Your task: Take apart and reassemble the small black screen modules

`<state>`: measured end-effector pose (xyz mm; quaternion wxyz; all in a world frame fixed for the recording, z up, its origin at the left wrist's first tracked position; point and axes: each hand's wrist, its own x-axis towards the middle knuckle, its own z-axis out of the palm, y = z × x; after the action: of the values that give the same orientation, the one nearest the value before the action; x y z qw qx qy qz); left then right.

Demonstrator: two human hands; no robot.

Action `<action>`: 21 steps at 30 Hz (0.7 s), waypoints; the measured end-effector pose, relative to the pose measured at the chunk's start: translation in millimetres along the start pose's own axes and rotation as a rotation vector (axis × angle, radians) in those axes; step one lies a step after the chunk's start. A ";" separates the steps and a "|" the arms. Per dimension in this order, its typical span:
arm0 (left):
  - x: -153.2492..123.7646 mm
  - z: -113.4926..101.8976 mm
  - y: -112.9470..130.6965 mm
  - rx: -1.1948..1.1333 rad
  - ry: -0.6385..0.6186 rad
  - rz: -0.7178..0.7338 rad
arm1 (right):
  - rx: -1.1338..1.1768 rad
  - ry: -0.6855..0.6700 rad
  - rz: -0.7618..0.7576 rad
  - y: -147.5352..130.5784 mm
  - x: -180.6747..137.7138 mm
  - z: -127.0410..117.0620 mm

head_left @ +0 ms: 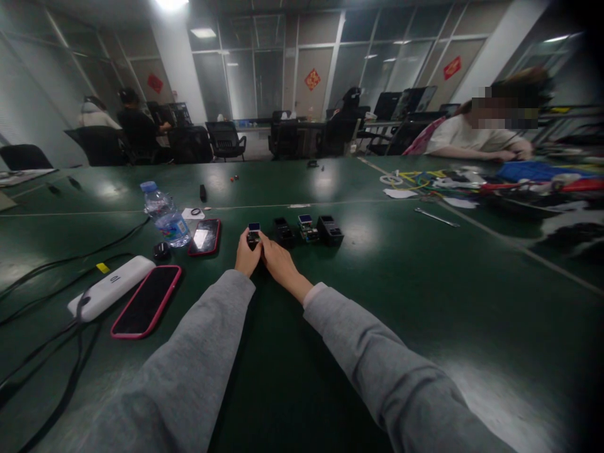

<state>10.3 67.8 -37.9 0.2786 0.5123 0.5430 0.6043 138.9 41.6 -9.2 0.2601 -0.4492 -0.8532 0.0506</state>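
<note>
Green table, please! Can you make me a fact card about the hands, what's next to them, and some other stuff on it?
Surface: green table
Left hand: holding a small electronic device with a little screen
Right hand: on the same device
Row just right of the hands: black box, circuit board with a screen, second black box
Left side: pink-cased smartphone, second smartphone, plastic bottle with a blue cap
Farther right: metal wrench
</note>
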 end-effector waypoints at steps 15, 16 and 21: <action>-3.0 -4.2 2.2 0.157 -0.025 0.124 | -0.174 0.271 0.051 20.1 -14.3 -20.4; -4.1 -4.6 2.4 0.171 -0.030 0.134 | -0.180 0.265 0.063 23.0 -14.2 -17.5; -7.5 -5.2 2.3 0.197 -0.074 0.172 | -0.214 0.219 0.028 24.2 -13.4 -10.0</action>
<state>8.4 58.6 -37.5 0.1938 0.6036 0.5433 0.5504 167.9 43.8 -13.6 0.3015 -0.4889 -0.8141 -0.0863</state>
